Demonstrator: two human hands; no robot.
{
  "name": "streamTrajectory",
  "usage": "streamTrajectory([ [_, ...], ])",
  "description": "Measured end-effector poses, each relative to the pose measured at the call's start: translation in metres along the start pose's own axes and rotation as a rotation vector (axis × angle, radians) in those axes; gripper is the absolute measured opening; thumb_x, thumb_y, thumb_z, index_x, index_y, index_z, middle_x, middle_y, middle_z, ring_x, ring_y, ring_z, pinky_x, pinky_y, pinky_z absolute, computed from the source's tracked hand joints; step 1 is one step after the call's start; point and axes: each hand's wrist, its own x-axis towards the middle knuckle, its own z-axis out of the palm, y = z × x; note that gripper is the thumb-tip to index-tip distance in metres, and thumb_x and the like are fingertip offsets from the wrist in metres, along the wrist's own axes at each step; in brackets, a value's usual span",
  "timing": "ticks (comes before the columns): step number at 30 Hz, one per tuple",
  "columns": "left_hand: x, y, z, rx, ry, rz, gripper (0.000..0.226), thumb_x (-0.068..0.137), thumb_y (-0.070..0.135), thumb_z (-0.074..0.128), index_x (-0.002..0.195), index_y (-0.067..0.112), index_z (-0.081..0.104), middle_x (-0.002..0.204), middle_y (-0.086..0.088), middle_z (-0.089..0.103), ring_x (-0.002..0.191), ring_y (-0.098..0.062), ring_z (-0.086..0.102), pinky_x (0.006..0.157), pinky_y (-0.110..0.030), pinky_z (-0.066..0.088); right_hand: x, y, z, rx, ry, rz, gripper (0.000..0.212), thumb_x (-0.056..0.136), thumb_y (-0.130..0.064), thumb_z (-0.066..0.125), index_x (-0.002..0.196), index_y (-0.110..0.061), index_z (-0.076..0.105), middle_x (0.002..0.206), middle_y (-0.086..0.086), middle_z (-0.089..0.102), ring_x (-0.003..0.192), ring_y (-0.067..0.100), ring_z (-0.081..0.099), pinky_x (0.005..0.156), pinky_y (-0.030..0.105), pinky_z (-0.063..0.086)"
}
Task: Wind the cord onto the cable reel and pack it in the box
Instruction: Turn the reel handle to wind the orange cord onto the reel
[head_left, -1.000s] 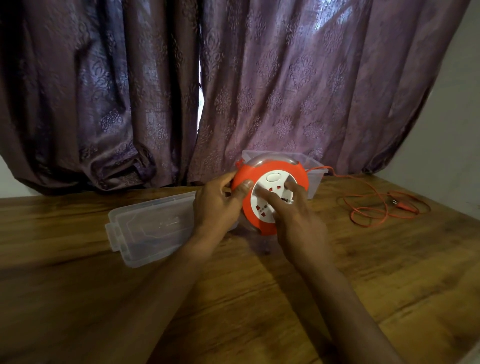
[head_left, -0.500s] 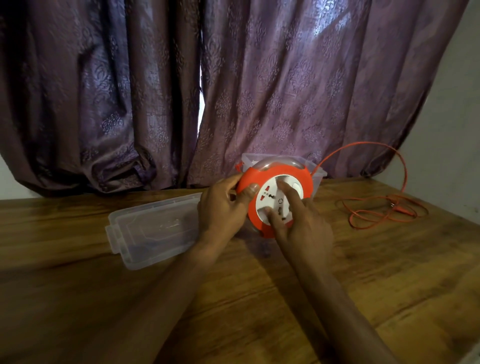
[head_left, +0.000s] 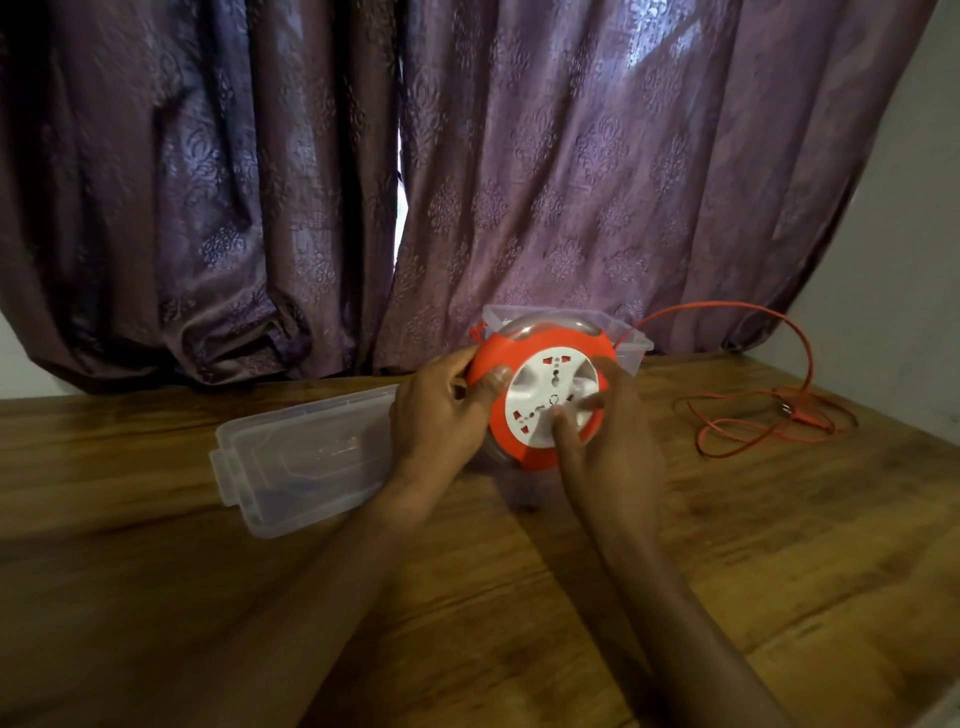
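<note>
Wooden table (head_left: 727, 597) fills the near part of the view, and two bare forearms reach across it toward the middle. The left hand (head_left: 436, 415) grips the orange cable reel (head_left: 540, 395) by its left rim, thumb curled over the front edge and fingers wrapped behind. The right hand (head_left: 613, 447) is at the reel's white socket face, one fingertip pressed on its lower part; the other fingers are blurred, so whether they are curled round anything cannot be told. The reel is held tilted on edge, just above the tabletop, face toward the camera. Left of the hands a clear plastic lid (head_left: 296, 462) lies flat on the table. Directly behind the reel stands the clear plastic box (head_left: 631, 338), its rim showing above and to the right of the reel. The orange cord (head_left: 800, 348) leaves the reel's right side, arcs up through the air and drops to a loose tangle on the table at far right. Purple patterned curtains (head_left: 519, 182) hang behind everything.
</note>
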Motion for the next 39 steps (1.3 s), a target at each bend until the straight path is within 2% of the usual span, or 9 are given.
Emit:
streamTrajectory([
  [5,0.006,-0.003,-0.005,-0.019,0.023,-0.012,0.042,0.08,0.057,0.062,0.115,0.034,0.068,0.095,0.012,0.075,0.089,-0.009,0.071,0.082,-0.043,0.058,-0.001,-0.008,0.002,-0.175,-0.197,-0.179,0.069,0.08,-0.015,0.062,0.134,-0.047,0.032,0.142,0.0,0.031,0.093,0.031,0.061,0.061,0.039,0.053],
  [9,0.006,-0.001,-0.003,-0.024,0.001,-0.003,0.04,0.081,0.057,0.062,0.117,0.04,0.063,0.097,0.012,0.076,0.09,-0.008,0.07,0.083,-0.042,0.058,-0.001,-0.006,0.004,-0.279,-0.329,-0.165,0.088,0.076,-0.005,0.06,0.139,-0.054,0.024,0.156,0.008,0.015,0.105,0.038,0.06,0.068,0.039,0.051],
  [15,0.003,0.001,-0.002,-0.013,-0.017,0.018,0.048,0.081,0.059,0.059,0.121,0.034,0.066,0.098,0.015,0.074,0.091,-0.007,0.069,0.084,-0.042,0.058,0.002,0.002,0.005,-0.363,-0.26,-0.17,0.08,0.084,-0.017,0.062,0.137,-0.058,0.018,0.147,0.003,0.03,0.096,0.033,0.064,0.062,0.037,0.051],
  [19,0.003,-0.001,0.001,-0.045,-0.01,0.018,0.05,0.077,0.065,0.057,0.119,0.039,0.063,0.095,0.014,0.075,0.089,-0.007,0.07,0.083,-0.042,0.058,0.002,0.002,0.001,-0.283,-0.182,-0.14,0.056,0.091,-0.045,0.053,0.14,-0.053,0.028,0.119,-0.001,0.056,0.084,0.029,0.064,0.061,0.037,0.049],
  [22,0.001,-0.002,0.003,-0.044,-0.018,0.03,0.05,0.076,0.067,0.056,0.117,0.038,0.065,0.096,0.013,0.076,0.09,-0.007,0.07,0.083,-0.042,0.058,0.002,0.002,0.0,-0.288,-0.087,-0.114,0.056,0.086,-0.056,0.056,0.138,-0.046,0.038,0.097,0.001,0.07,0.075,0.031,0.066,0.057,0.034,0.044],
  [26,-0.001,-0.001,0.004,-0.03,-0.044,0.044,0.054,0.078,0.067,0.056,0.119,0.033,0.067,0.101,0.014,0.075,0.094,-0.006,0.069,0.086,-0.042,0.057,0.002,0.0,0.003,-0.285,-0.04,0.028,0.061,0.082,-0.069,0.048,0.134,-0.04,0.039,0.081,0.003,0.073,0.076,0.034,0.067,0.06,0.034,0.044],
  [32,-0.006,0.003,0.005,0.045,-0.081,0.084,0.055,0.081,0.06,0.056,0.128,0.033,0.063,0.112,0.011,0.073,0.099,-0.009,0.068,0.088,-0.04,0.056,-0.002,0.002,0.004,-0.014,-0.017,0.252,0.049,0.083,-0.062,0.056,0.116,-0.026,0.048,0.088,0.003,0.071,0.088,0.03,0.066,0.068,0.035,0.043],
  [36,-0.002,-0.001,0.003,-0.004,-0.059,0.044,0.051,0.08,0.063,0.057,0.119,0.033,0.068,0.1,0.012,0.075,0.092,-0.008,0.069,0.084,-0.041,0.057,0.0,0.002,0.001,0.008,0.009,0.12,0.039,0.089,-0.052,0.056,0.118,-0.027,0.047,0.079,-0.009,0.065,0.078,0.022,0.065,0.062,0.032,0.039],
  [39,0.004,-0.003,-0.001,-0.049,-0.017,0.009,0.049,0.075,0.069,0.057,0.114,0.041,0.066,0.09,0.016,0.075,0.089,-0.008,0.07,0.083,-0.044,0.057,0.004,-0.001,-0.006,-0.068,-0.002,-0.096,0.037,0.09,-0.027,0.06,0.123,-0.03,0.044,0.111,-0.003,0.057,0.084,0.024,0.062,0.06,0.036,0.048],
])
